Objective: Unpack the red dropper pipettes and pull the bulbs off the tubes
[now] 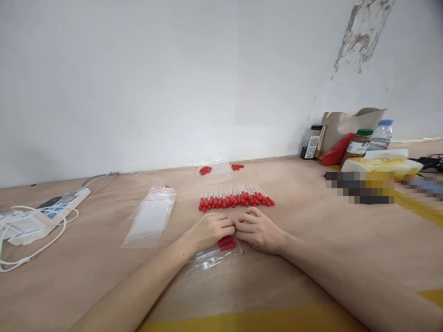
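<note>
My left hand (211,229) and my right hand (258,229) meet at the middle of the table, fingers curled and pinched together on the top edge of a small clear zip bag (207,259). The bag lies flat under my left wrist and holds a few red-capped droppers (226,243). Just beyond my hands lies a row of several clear droppers with red bulbs (236,199), side by side. A stack of flat clear zip bags (151,216) lies to the left of my left hand.
More red-capped pieces in clear bags (216,168) lie by the wall. A white power strip with cables (41,216) is at the far left. At the right stand a bag, bottles, a jar (358,145) and a tissue pack (382,166).
</note>
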### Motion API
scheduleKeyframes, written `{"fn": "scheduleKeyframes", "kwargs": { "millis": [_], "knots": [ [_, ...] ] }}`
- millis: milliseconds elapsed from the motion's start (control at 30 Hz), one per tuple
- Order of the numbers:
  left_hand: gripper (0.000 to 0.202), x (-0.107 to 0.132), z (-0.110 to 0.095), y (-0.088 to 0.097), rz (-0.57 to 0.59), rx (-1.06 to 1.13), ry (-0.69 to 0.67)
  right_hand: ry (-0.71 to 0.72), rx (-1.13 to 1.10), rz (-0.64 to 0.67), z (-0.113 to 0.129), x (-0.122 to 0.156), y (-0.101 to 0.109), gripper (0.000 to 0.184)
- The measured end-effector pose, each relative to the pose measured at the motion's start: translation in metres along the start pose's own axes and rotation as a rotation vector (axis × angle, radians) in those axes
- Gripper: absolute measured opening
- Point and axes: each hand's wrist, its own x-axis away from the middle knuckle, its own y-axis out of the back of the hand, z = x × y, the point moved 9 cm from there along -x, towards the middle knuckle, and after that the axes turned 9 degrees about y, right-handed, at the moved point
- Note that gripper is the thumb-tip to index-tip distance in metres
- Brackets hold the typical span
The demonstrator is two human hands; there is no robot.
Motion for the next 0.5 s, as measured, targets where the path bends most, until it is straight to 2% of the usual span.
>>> {"fn": "scheduleKeyframes", "kwargs": {
  "millis": [167, 333, 433, 500],
  "knots": [
    [0.025, 0.0, -0.002, 0.005, -0.002, 0.024, -0.009, 0.013, -0.082, 0.054, -0.001, -0.002, -0.003, 0.029],
    [0.021, 0.005, 0.012, 0.024, -0.036, 0.0, 0.033, 0.013, -0.136, 0.061, 0.0, 0.0, 0.0, 0.022],
    [0.023, 0.008, 0.02, 0.032, -0.065, -0.041, 0.034, -0.076, -0.277, 0.068, -0.005, 0.004, 0.001, 0.015],
    [0.023, 0.007, 0.021, 0.03, -0.036, -0.014, 0.047, -0.185, -0.424, 0.069, -0.012, 0.008, -0.001, 0.015]
  ]
}}
